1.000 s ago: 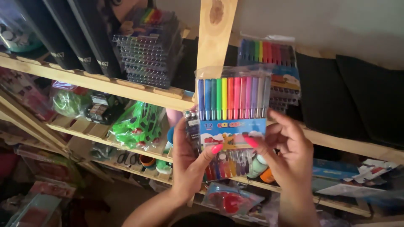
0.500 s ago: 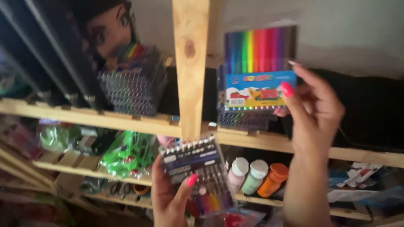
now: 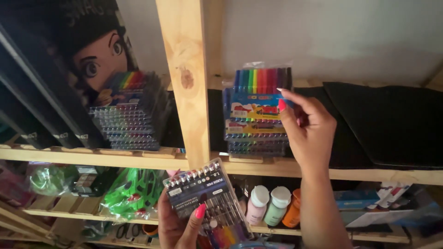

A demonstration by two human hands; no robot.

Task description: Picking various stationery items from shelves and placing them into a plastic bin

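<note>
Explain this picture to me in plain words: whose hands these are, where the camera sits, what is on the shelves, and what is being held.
There is no machine here: a person wears a camera on the head, looking at wooden shelves. The right hand holds a clear packet of rainbow-coloured felt-tip markers against a stack of similar packets on the upper shelf. The left hand holds a clear case of coloured pens with a dark label, lower down. Nearby sit another stack of marker packets, three small paint bottles with white caps and green plastic toys in wrapping.

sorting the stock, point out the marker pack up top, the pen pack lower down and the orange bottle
marker pack (image 3: 255,108), head view, printed front card
pen pack (image 3: 207,191), head view, clear front
orange bottle (image 3: 291,211), head view, its side
</note>
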